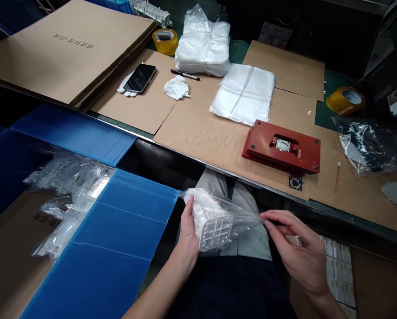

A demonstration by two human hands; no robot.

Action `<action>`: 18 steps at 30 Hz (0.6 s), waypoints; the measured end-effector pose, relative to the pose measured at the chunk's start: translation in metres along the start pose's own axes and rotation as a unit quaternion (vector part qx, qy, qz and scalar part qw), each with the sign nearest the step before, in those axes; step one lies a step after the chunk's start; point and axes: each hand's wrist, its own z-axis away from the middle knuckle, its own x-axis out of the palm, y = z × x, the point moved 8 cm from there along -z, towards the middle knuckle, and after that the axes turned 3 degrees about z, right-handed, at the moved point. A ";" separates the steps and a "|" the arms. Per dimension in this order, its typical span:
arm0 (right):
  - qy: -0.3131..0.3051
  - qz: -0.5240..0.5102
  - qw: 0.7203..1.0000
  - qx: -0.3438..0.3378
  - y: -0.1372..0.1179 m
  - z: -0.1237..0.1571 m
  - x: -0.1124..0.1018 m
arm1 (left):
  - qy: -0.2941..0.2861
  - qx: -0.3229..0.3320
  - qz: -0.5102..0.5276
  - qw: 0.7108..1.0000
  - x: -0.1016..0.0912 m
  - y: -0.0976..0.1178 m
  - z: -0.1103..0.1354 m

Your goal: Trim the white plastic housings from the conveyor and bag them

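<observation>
Over my lap, my left hand (pixel 187 230) grips a white plastic part (pixel 213 221) that sits inside a clear plastic bag (pixel 241 219). My right hand (pixel 293 248) pinches the open end of that bag with thumb and fingers and also has a small pale piece tucked under its fingers. The bag stretches between both hands, just below the table's front edge.
On the table lie a red fixture block (pixel 281 146), stacks of clear bags (pixel 243 93), two tape rolls (pixel 165 40), a phone (pixel 140 77) on a white glove, a pen (pixel 185 74) and flat cardboard (pixel 68 48). A blue bin (pixel 112 248) with bagged parts (pixel 68 186) stands to my left.
</observation>
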 end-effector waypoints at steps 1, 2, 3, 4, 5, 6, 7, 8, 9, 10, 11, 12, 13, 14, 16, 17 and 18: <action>0.038 -0.002 0.999 -0.014 -0.004 0.000 -0.006 | -0.002 0.013 0.006 1.000 0.000 0.005 0.000; 0.066 -0.013 0.998 -0.015 -0.004 0.000 -0.010 | -0.003 0.025 0.012 1.000 0.000 0.009 0.000; 0.075 -0.034 0.997 -0.004 -0.001 -0.001 -0.009 | -0.006 0.036 0.016 0.999 0.001 0.013 0.000; 0.063 -0.059 0.996 0.018 0.005 -0.002 -0.002 | -0.009 0.047 0.022 0.999 0.003 0.016 0.000; 0.028 -0.083 0.995 0.048 0.011 -0.002 0.009 | -0.013 0.059 0.031 0.998 0.004 0.018 0.001; -0.016 -0.103 0.991 0.080 0.018 -0.001 0.023 | -0.018 0.069 0.042 0.997 0.007 0.020 0.001; -0.056 -0.115 0.985 0.112 0.025 0.001 0.036 | -0.025 0.077 0.056 0.995 0.009 0.021 0.002; -0.079 -0.118 0.980 0.140 0.031 0.003 0.046 | -0.032 0.081 0.070 0.994 0.012 0.021 0.003; -0.085 -0.112 0.977 0.158 0.036 0.006 0.052 | -0.041 0.084 0.083 0.992 0.015 0.022 0.005; -0.076 -0.105 0.978 0.165 0.040 0.008 0.054 | -0.051 0.086 0.092 0.991 0.017 0.022 0.007; -0.061 -0.097 0.980 0.166 0.043 0.009 0.053 | -0.059 0.089 0.095 0.990 0.018 0.024 0.009; -0.050 -0.088 0.981 0.166 0.048 0.012 0.051 | -0.065 0.095 0.091 0.989 0.019 0.026 0.011; -0.047 -0.079 0.981 0.168 0.054 0.014 0.049 | -0.068 0.107 0.079 0.989 0.017 0.030 0.014; -0.051 -0.074 0.981 0.174 0.061 0.017 0.047 | -0.065 0.125 0.059 0.988 0.014 0.035 0.017; -0.056 -0.075 0.977 0.193 0.078 0.022 0.040 | -0.041 0.191 -0.024 0.981 0.004 0.052 0.025; -0.052 -0.082 0.975 0.199 0.087 0.023 0.036 | -0.019 0.241 -0.087 0.966 -0.001 0.064 0.031; -0.043 -0.092 0.975 0.199 0.093 0.023 0.031 | 0.006 0.292 -0.148 0.945 -0.006 0.075 0.039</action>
